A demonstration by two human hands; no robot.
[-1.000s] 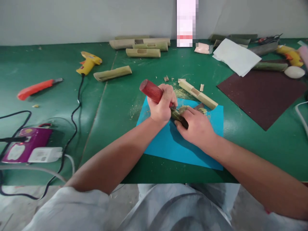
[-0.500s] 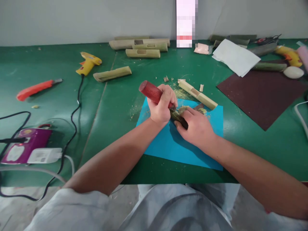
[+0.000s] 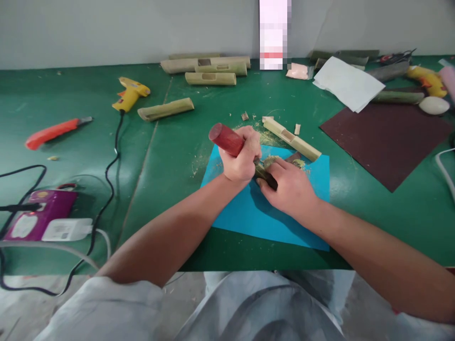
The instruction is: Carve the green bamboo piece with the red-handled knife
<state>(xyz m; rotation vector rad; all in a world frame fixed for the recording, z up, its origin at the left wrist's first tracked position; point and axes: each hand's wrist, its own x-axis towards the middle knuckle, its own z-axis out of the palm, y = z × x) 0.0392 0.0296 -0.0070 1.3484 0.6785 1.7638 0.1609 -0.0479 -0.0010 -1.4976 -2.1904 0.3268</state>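
My left hand (image 3: 241, 158) is closed round a tool with a thick red wooden handle (image 3: 226, 139), which sticks out up and to the left. The tool's working end is hidden between my hands. My right hand (image 3: 289, 188) grips a short dark green bamboo piece (image 3: 265, 172) and presses it onto a blue sheet (image 3: 249, 213) on the green table. Pale shavings (image 3: 265, 138) lie just beyond my hands. A cut bamboo strip with a slot (image 3: 291, 139) lies right behind them.
A yellow glue gun (image 3: 131, 92) with a black cord and an orange utility knife (image 3: 53, 131) lie at the left. A purple device (image 3: 33, 220) sits at the near left edge. Several bamboo sections (image 3: 206, 68) lie at the back. Dark brown sheet (image 3: 386, 137) and white paper (image 3: 348, 83) are at the right.
The red handle has tipped a little steeper and shifted slightly right in my left hand. My right hand and the bamboo piece stay in place.
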